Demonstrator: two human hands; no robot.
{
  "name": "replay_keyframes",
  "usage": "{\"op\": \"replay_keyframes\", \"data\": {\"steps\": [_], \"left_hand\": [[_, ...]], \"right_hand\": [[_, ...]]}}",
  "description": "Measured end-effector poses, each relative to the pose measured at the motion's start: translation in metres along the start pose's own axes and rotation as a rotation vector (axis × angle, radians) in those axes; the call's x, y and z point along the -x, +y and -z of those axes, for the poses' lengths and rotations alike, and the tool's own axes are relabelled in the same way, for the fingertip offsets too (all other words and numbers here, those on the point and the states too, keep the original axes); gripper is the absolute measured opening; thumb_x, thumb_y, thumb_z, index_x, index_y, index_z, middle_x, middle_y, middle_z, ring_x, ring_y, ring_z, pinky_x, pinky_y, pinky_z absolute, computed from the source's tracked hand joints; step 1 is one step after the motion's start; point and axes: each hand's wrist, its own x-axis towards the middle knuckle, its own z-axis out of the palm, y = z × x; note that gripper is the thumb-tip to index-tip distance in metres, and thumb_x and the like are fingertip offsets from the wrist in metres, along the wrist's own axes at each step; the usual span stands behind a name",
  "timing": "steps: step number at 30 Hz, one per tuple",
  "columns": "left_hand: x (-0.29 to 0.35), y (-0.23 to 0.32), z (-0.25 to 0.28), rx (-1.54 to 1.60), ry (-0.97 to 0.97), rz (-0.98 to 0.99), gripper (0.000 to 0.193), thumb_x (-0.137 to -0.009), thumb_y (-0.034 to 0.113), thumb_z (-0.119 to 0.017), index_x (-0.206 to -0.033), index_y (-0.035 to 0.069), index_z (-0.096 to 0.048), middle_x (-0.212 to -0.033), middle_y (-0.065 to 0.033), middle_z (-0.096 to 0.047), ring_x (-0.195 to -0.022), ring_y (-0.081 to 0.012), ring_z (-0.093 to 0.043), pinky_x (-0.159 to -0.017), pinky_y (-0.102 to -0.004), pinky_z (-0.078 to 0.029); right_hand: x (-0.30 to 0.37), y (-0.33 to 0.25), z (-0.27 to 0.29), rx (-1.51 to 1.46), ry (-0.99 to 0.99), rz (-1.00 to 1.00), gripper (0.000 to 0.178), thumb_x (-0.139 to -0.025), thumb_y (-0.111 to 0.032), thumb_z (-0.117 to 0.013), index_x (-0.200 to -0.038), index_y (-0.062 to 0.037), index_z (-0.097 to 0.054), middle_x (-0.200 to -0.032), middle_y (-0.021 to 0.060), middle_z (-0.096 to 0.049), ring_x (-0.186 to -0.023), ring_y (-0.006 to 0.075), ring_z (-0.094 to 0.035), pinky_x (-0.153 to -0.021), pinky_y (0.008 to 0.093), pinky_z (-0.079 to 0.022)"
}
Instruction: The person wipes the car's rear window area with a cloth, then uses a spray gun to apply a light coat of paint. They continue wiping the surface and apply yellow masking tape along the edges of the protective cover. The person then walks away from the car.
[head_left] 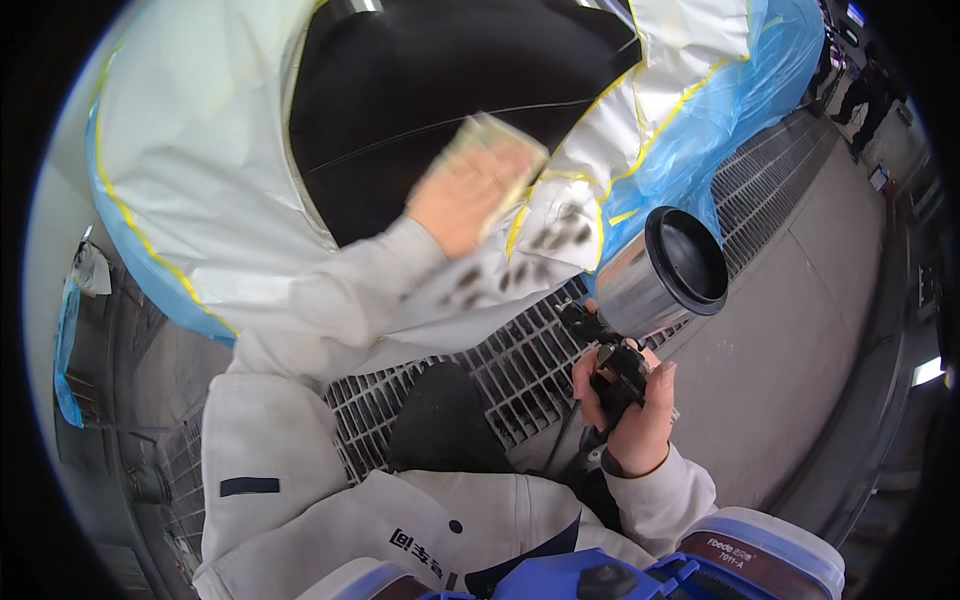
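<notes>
My left hand [470, 195] is spread over a folded pale-yellow wiping cloth [532, 160], slightly smeared by motion. The cloth lies over the right edge of a glossy black car panel [400, 90], next to the yellow-taped white masking sheet [220, 150]. Lower right, my right hand [640, 420] is closed round the black body of a spray gun [628, 372]. On top of the gun sits a silver cup [635, 285] with a black rim, tilted to the right. The gun's trigger is mostly hidden by my fingers.
Blue plastic film [700, 130] skirts the masking sheet, which carries dark spray spots [560, 232]. Below runs a metal floor grating [525, 365], with grey floor [770, 340] to its right. A person in dark clothes [870, 95] stands far right. A blue-and-grey respirator [620, 575] edges the bottom.
</notes>
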Motion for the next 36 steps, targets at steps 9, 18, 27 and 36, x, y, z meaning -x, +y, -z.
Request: {"op": "replay_keyframes", "data": {"steps": [9,18,27,36], "left_hand": [[-0.057,-0.018,0.046,-0.127,0.187,0.178,0.078,-0.095,0.023,-0.058,-0.167,-0.001,-0.041,-0.17,-0.02,-0.046,-0.154,-0.0318,-0.048,-0.128,-0.045,-0.038],[-0.068,-0.05,0.043,-0.013,0.454,0.092,0.075,-0.095,0.023,-0.062,-0.166,0.005,-0.046,-0.172,-0.0151,-0.047,-0.161,-0.0319,-0.041,-0.131,-0.0525,-0.032],[-0.068,0.031,-0.018,-0.219,-0.002,-0.159,0.077,-0.098,0.022,-0.05,-0.171,0.002,-0.039,-0.183,-0.0105,-0.029,-0.17,-0.0217,-0.025,-0.138,-0.043,-0.018],[-0.056,-0.07,0.065,-0.207,0.396,0.239,0.071,-0.101,0.027,-0.059,-0.166,0.001,-0.045,-0.172,-0.0187,-0.045,-0.161,-0.0351,-0.04,-0.131,-0.0499,-0.03]], "right_hand": [[-0.007,0.004,0.013,-0.01,0.01,0.036,0.096,-0.099,-0.091,-0.038,-0.09,-0.0002,-0.069,-0.065,0.0016,-0.06,-0.052,0.0085,-0.05,-0.05,0.0252,-0.033],[-0.01,0.006,0.021,-0.038,0.068,0.125,0.093,-0.102,-0.087,-0.037,-0.087,0.0002,-0.067,-0.06,0.0016,-0.055,-0.048,0.0083,-0.047,-0.047,0.0255,-0.031],[-0.009,0.0,0.023,-0.065,0.094,0.089,0.089,-0.104,-0.083,-0.037,-0.096,0.0008,-0.068,-0.066,0.0043,-0.06,-0.051,0.0091,-0.049,-0.048,0.0259,-0.034],[-0.002,0.0,0.027,-0.033,0.097,0.093,0.093,-0.103,-0.086,-0.037,-0.098,0.0009,-0.069,-0.069,0.0044,-0.063,-0.05,0.0084,-0.049,-0.048,0.0253,-0.033]]}}
